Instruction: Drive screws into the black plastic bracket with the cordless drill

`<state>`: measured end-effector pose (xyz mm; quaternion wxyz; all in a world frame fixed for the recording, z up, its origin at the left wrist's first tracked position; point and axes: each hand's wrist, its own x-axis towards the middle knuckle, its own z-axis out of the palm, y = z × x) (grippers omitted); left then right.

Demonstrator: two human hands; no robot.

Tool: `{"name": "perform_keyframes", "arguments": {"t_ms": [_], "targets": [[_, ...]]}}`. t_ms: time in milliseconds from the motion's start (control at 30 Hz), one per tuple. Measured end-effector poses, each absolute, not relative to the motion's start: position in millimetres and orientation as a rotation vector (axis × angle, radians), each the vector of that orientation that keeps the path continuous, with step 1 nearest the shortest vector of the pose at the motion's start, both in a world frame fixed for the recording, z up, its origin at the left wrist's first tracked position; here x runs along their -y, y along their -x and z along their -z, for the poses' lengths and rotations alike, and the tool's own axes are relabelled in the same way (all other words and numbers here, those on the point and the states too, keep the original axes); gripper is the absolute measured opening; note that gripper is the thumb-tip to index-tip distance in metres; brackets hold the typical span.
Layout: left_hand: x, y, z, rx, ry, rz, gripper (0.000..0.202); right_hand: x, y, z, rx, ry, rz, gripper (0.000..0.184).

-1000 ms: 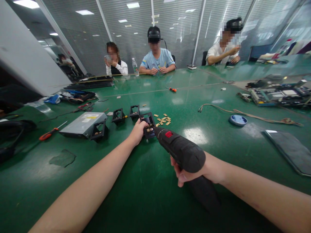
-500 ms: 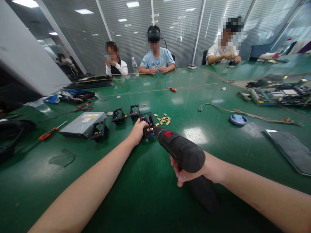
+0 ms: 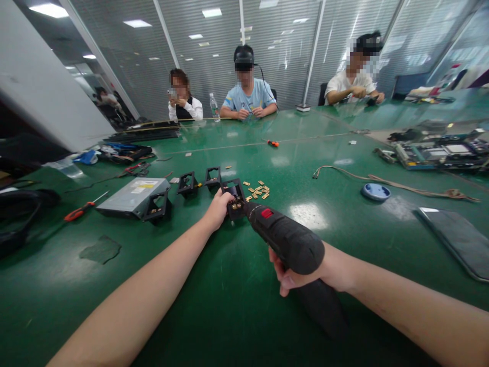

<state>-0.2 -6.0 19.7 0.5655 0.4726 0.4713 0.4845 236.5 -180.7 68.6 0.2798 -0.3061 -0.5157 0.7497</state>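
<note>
My left hand (image 3: 220, 208) is closed on the near left side of a black plastic frame (image 3: 237, 210), its thumb over the edge. Small brass-coloured parts show inside that frame. In my right hand (image 3: 286, 275) is a black cordless drill (image 3: 286, 234) with a red switch on top. The drill's front end points at the right side of the frame; whether its bit touches anything cannot be made out. Small brass plates (image 3: 259, 190) lie loose just beyond the frame. More black frames (image 3: 187, 184) stand to the left, one (image 3: 158, 208) leaning by a grey disc drive (image 3: 132, 199).
An orange screwdriver (image 3: 80, 211) lies at the left, another (image 3: 272, 143) farther back. A blue round dish (image 3: 376, 191), a beige cable (image 3: 405, 186), a phone (image 3: 456, 239) and circuit boards (image 3: 443, 151) are at the right. Several people (image 3: 250, 97) sit across the green table.
The view has shifted slightly, so everything sits a little lower. My left hand keeps its hold on the frame, and the drill stays pointed at it.
</note>
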Motion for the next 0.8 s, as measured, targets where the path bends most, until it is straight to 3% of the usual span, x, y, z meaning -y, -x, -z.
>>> {"name": "perform_keyframes", "arguments": {"t_ms": [267, 367, 500, 633, 800], "targets": [[1.3, 4.8, -10.0, -1.078, -1.134, -1.154, 0.036, 189.1, -239.4, -79.7, 1.562, 1.097, -1.520, 0.063], [1.0, 5.3, -9.2, -1.082, -1.122, -1.156, 0.037, 191.3, -241.3, -76.7, 1.571, 1.058, -1.407, 0.049], [3.3, 4.6, -12.6, -1.083, -1.117, -1.159, 0.038, 186.3, -243.3, -68.3, 1.571, 0.987, -1.483, 0.047], [4.8, 3.7, -15.8, -1.090, -1.114, -1.155, 0.040, 177.5, -242.5, -56.2, 1.403, 0.820, -1.771, 0.081], [4.1, 4.2, -15.4, -1.091, -1.115, -1.149, 0.040, 172.9, -239.5, -44.0, 1.320, 0.757, -1.880, 0.079]]}}
